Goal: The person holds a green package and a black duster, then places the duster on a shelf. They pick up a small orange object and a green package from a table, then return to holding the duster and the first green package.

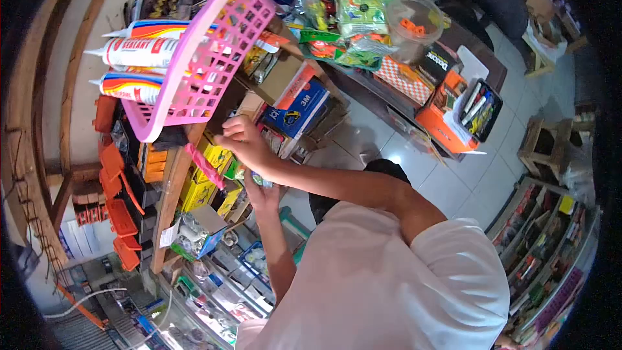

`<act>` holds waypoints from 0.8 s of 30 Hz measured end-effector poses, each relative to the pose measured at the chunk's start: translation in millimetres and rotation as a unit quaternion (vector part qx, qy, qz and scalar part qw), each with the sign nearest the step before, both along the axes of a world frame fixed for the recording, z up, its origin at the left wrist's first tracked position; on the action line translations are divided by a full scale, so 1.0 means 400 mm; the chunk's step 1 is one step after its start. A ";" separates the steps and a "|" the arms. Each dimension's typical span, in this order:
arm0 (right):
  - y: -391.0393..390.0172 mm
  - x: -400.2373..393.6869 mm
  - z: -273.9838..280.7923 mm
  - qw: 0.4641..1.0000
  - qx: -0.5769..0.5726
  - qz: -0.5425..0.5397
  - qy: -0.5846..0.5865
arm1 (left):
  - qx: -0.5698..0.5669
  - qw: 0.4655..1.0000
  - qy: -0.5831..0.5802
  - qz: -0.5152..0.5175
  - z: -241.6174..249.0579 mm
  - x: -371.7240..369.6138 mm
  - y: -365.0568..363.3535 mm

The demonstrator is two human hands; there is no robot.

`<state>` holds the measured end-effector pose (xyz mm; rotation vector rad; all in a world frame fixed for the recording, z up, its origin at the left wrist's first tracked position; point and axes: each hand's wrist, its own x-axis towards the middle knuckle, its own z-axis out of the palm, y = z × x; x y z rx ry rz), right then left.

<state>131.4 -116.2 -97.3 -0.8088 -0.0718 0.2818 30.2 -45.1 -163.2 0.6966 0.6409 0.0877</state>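
Note:
My right hand (249,147) is raised in front of the wooden shelf, its fingers loosely curled and apart, with nothing visible in them. Just below it, my left hand (262,193) is closed around a small, partly clear thing that I cannot make out. A pink strip (205,166) hangs to the left of both hands, beside yellow boxes (196,192) on the shelf. Above them is a pink plastic basket (217,58) holding sealant tubes (139,52). A blue 3M box (297,109) lies right of my right hand.
A dark table (483,58) bears green packets (363,10), a clear tub (414,16) and an orange box (440,123). Orange bins (121,217) line the left side. A wooden stool (547,146) and a stocked rack (538,253) stand at right.

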 end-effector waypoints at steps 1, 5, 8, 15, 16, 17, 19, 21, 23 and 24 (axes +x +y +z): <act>-0.032 0.001 -0.017 0.997 -0.024 -0.053 -0.046 | 0.002 1.000 0.004 -0.006 0.006 0.022 -0.007; -0.211 -0.025 -0.089 0.988 -0.085 -0.122 -0.039 | 0.016 0.998 0.008 -0.064 0.017 0.130 -0.011; -0.312 -0.041 -0.124 0.985 -0.131 -0.112 0.005 | 0.057 0.994 -0.080 -0.051 0.046 0.235 -0.037; -0.378 -0.058 -0.177 0.971 -0.214 -0.102 0.003 | 0.351 0.928 -0.089 0.084 0.032 0.481 -0.011; -0.373 -0.052 -0.187 0.970 -0.220 -0.103 -0.019 | 0.246 0.933 -0.247 0.092 -0.008 0.527 0.038; -0.369 -0.043 -0.194 0.969 -0.222 -0.106 -0.021 | 0.133 0.904 -0.395 0.097 -0.030 0.562 0.061; -0.364 -0.023 -0.201 0.957 -0.247 -0.112 -0.099 | 0.452 0.816 -0.334 0.133 -0.065 0.624 0.086; -0.370 -0.008 -0.172 0.958 -0.256 -0.092 -0.086 | -0.318 0.701 -0.532 -0.354 -0.104 0.703 0.187; -0.371 0.002 -0.167 0.957 -0.272 -0.060 -0.079 | -0.270 0.866 -0.398 -0.140 -0.107 0.692 0.180; -0.379 0.000 -0.157 0.957 -0.278 -0.045 -0.067 | -0.271 0.865 -0.399 -0.139 -0.110 0.700 0.183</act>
